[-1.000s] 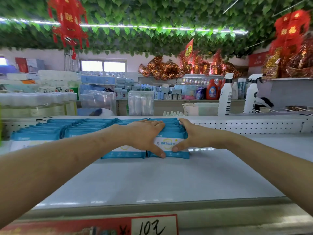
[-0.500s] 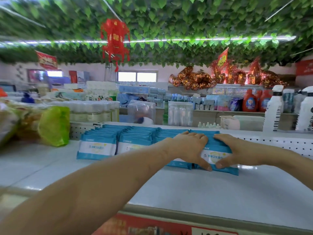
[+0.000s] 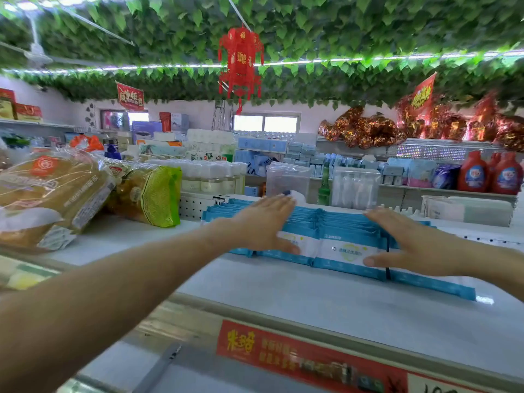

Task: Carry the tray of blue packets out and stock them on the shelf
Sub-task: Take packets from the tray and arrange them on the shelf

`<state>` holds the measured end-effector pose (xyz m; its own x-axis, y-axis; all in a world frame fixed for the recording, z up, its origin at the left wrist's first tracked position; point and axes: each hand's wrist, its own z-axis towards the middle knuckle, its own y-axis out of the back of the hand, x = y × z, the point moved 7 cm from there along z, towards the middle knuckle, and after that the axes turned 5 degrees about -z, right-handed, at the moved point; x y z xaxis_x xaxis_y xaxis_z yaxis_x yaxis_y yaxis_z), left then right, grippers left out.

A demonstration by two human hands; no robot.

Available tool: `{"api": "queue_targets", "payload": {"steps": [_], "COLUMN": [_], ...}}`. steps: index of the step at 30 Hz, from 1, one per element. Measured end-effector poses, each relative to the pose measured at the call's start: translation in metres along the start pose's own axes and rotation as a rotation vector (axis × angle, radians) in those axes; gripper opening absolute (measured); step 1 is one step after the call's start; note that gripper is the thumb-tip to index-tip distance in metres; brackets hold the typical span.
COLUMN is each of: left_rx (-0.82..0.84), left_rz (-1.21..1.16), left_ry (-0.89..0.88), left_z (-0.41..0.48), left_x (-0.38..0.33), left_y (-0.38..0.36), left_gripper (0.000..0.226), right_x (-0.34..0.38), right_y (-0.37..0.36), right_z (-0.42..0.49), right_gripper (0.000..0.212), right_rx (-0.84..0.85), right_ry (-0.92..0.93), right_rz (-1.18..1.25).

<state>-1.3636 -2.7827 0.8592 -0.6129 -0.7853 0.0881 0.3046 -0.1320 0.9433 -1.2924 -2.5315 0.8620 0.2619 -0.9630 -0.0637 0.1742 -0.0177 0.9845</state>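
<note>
Blue packets (image 3: 348, 251) are lying on the shelf (image 3: 312, 307), packed in rows against its back rail, and I am seeing no tray. A second ago both hands were meeting at one row, thumbs nipping its front packet; now they are spreading apart. The left hand (image 3: 261, 222) is pressing flat on the rows toward the shelf's left end, fingers straight, gripping nothing. The right hand (image 3: 405, 239) is lying flat toward the shelf's right end, fingers straight too, thumb touching a packet's front face. I am judging that the rows are being smoothed level, so stocking is nearing its end.

I am counting three rows showing a front face, plus a blue edge, perhaps a fourth, beside the left wrist. Single packets are sitting too tight to count. Two bread bags (image 3: 51, 194) are lying at the shelf's left end.
</note>
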Motion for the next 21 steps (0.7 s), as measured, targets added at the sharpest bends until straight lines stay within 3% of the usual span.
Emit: {"api": "queue_targets", "payload": {"steps": [7, 14, 21], "left_rx": [0.143, 0.199, 0.116], "left_rz": [0.04, -0.04, -0.094], "left_ry": [0.185, 0.17, 0.156], "left_z": [-0.066, -0.075, -0.071], "left_x": [0.136, 0.156, 0.154], "left_y": [0.002, -0.019, -0.019], "left_gripper": [0.13, 0.124, 0.104], "right_x": [0.128, 0.204, 0.207], "right_y": [0.003, -0.031, -0.039], "right_z": [0.06, 0.13, 0.148], "right_gripper": [0.099, 0.116, 0.107], "right_rx": [-0.087, -0.091, -0.151], "right_ry": [0.178, 0.234, 0.177], "right_rz": [0.025, -0.191, -0.257]}}
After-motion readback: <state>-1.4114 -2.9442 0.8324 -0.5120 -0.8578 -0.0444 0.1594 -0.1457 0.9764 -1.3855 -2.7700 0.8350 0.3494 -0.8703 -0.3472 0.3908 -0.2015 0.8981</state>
